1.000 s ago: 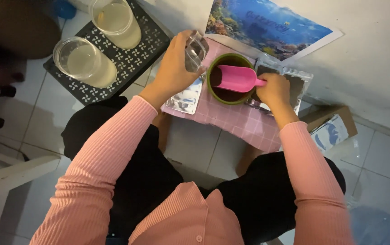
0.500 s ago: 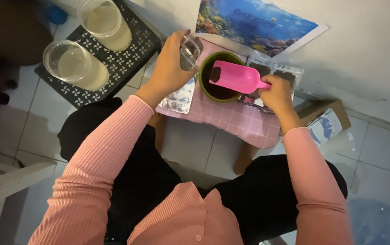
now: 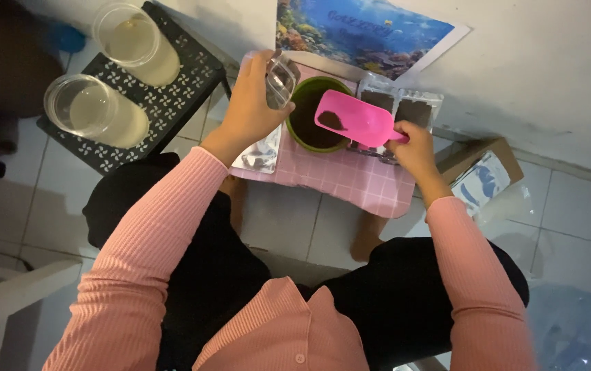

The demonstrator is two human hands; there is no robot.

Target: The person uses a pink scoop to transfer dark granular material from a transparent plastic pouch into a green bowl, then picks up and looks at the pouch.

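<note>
1. The left hand (image 3: 251, 110) grasps a small clear cup (image 3: 280, 81), tilted beside the green bowl (image 3: 312, 117).
2. The right hand (image 3: 413, 148) grips a pink scoop (image 3: 354, 118) carrying a little dark powder, held over the bowl.
3. The bowl sits on a pink checked stool (image 3: 336, 180).

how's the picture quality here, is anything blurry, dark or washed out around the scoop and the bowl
Head view: dim indoor light, slightly soft all over; the pink scoop in the right hand and the green bowl read clearly; the clear cup in the left hand shows faint glare; the top-left corner and the left edge sink into shadow; the white wall looks grey, not blown out.
</note>
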